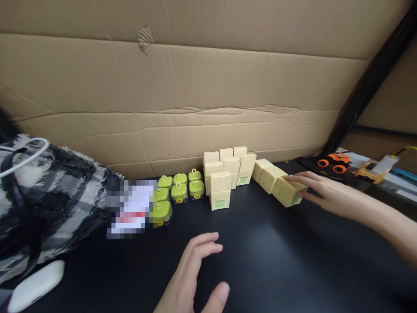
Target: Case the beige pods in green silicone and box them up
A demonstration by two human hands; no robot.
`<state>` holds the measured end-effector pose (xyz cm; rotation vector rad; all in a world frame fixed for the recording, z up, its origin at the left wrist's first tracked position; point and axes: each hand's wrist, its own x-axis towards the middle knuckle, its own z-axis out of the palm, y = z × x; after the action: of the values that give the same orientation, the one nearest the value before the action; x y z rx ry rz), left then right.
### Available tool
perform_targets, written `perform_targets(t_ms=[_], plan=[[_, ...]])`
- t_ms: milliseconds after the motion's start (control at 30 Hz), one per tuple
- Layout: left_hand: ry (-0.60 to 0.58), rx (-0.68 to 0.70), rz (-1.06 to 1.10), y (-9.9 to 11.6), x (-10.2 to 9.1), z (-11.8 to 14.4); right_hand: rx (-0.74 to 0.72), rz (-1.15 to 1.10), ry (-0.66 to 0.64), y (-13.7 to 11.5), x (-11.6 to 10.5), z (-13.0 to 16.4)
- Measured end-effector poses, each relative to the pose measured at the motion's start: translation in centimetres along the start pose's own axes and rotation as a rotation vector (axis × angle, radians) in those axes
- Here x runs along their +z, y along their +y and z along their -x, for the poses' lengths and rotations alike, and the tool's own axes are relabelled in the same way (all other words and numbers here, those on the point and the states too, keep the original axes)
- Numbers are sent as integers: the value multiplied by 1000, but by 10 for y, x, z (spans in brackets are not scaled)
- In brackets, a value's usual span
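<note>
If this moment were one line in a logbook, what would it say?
right hand: resting on lying row of cream boxes | left hand: open, over black table | upright cream boxes, green containers behind

Dim, even indoor light. Faint sheen on black table (276, 256). Right hand (321, 191) motion-blurred. Pixelated patch at left. Wide-angle bending at edges; overall soft focus.
</note>
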<state>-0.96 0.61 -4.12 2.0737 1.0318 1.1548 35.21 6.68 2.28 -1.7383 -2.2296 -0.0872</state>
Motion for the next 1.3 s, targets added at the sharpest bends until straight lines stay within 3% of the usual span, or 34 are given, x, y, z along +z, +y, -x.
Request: perform_targets(t_ms=[167,333,433,500,567,700,867,933,1133,1300], plan=[[-54,-4,7,-6,-1,1,-85,-86,98,-40,-2,-34],[-70,7,6,-6,-2,0,-302,-409,21,-96,47,-59],[-69,19,24,-6,-1,1,-335,-567,5,-111,78,-58],[-58,31,39,-7,0,2,-345,-648,-15,-114,87,-52],[-32,35,38,-9,2,2,-368,-699,-58,-114,85,-44],[43,78,-18,-17,3,0,-471,-709,-219,-119,57,-21],[-91,306,-103,-19,-4,-6,-500,-690,-426,-132,32,2],[-114,344,-129,-17,-5,-7,-494,-694,-416,-133,27,3],[-15,194,-70,-15,-3,-5,-571,-650,-376,-128,12,-5],[-97,414,-161,-18,-5,-6,-668,-613,-376,-137,15,1]])
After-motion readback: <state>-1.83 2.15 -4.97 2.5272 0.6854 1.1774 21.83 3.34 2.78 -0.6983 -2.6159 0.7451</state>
